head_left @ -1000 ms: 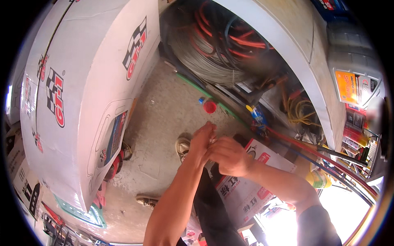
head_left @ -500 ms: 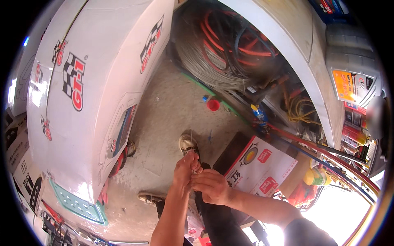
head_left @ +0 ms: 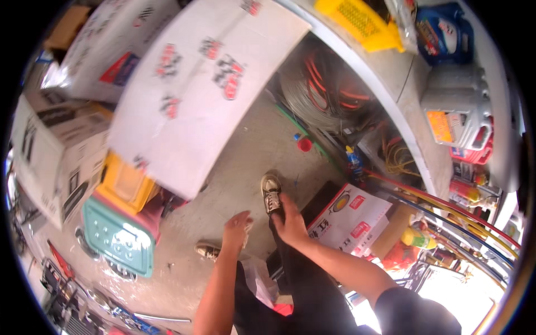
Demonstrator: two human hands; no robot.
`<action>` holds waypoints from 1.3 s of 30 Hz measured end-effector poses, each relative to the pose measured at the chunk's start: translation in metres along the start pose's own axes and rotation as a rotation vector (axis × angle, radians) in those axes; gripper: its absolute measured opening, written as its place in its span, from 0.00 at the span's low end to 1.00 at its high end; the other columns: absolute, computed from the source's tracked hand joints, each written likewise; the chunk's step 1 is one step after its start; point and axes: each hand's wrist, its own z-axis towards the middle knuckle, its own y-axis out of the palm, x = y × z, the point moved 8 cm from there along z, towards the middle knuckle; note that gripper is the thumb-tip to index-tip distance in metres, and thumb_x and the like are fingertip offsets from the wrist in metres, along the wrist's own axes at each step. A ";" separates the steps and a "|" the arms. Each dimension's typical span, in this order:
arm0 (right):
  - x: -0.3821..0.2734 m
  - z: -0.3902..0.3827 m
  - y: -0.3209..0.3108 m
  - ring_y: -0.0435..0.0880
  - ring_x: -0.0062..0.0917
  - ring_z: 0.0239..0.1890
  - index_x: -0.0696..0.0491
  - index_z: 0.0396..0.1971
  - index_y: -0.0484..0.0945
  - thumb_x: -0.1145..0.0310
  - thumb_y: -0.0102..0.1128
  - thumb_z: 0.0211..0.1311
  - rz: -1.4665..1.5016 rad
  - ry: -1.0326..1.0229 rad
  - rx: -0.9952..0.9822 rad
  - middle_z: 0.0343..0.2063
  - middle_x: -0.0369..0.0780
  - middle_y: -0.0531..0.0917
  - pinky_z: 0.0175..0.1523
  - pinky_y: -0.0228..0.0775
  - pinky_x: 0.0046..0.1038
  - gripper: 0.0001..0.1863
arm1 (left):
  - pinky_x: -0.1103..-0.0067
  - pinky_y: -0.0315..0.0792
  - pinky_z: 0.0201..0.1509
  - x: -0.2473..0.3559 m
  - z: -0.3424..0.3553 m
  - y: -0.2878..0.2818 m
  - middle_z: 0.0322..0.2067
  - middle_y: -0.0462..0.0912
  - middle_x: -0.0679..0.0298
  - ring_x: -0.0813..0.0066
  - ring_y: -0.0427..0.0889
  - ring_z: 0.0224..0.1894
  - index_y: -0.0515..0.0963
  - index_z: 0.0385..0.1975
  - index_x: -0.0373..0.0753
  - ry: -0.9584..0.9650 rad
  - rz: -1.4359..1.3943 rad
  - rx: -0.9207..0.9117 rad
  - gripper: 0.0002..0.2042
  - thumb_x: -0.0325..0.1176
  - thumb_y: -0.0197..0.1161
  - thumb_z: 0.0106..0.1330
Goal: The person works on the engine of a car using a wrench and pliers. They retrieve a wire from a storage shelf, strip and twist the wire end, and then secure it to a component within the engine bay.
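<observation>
My left hand [head_left: 235,228] is closed on a small pale crumpled item [head_left: 246,238], too small to name. My right hand [head_left: 290,225] is apart from it, fingers loose and open, over my dark-trousered leg near the laced shoe [head_left: 269,187]. My other shoe [head_left: 207,251] is at lower left, and a clear plastic bag [head_left: 261,279] shows between my legs. Right of my hands lies a printed white box [head_left: 357,212] on cardboard. Ahead on the concrete floor [head_left: 240,162] lie a red cup [head_left: 304,144] and a small blue object [head_left: 297,136] beside it.
A white carton [head_left: 206,95] leans at upper left above a teal bin [head_left: 114,240] and yellow container [head_left: 125,184]. An open under-counter space holds coiled wire and hoses [head_left: 315,92]. Oil jugs [head_left: 452,109] stand at right. Long hoses [head_left: 446,209] and tools [head_left: 67,285] lie around.
My hands, joined earlier, have separated; the right has moved up and opened, the left keeps the pale item. The view has shifted, bringing more bins and jugs into sight.
</observation>
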 end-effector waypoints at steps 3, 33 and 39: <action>-0.018 -0.040 0.016 0.69 0.51 0.56 0.61 0.61 0.58 0.64 0.56 0.59 -0.087 0.192 -0.019 0.54 0.58 0.68 0.57 0.65 0.40 0.32 | 0.78 0.71 0.36 -0.026 -0.127 -0.091 0.32 0.79 0.65 0.76 0.76 0.32 0.77 0.41 0.34 0.282 -0.103 0.263 0.15 0.39 0.50 0.71; -0.769 -0.765 0.595 0.83 0.34 0.32 0.60 0.31 0.77 0.52 0.46 0.69 0.445 -1.171 -1.394 0.26 0.44 0.83 0.45 0.73 0.33 0.24 | 0.77 0.38 0.73 -0.250 -0.759 -0.767 0.68 0.52 0.58 0.72 0.46 0.71 0.49 0.68 0.36 0.938 -1.219 0.462 0.36 0.60 0.28 0.70; -0.821 -0.915 0.733 0.75 0.37 0.15 0.55 0.16 0.74 0.75 0.54 0.54 0.230 -1.644 -1.577 0.13 0.42 0.74 0.21 0.66 0.30 0.08 | 0.75 0.41 0.72 -0.307 -0.804 -0.920 0.66 0.55 0.61 0.72 0.48 0.70 0.56 0.65 0.36 1.083 -1.316 0.681 0.34 0.58 0.29 0.71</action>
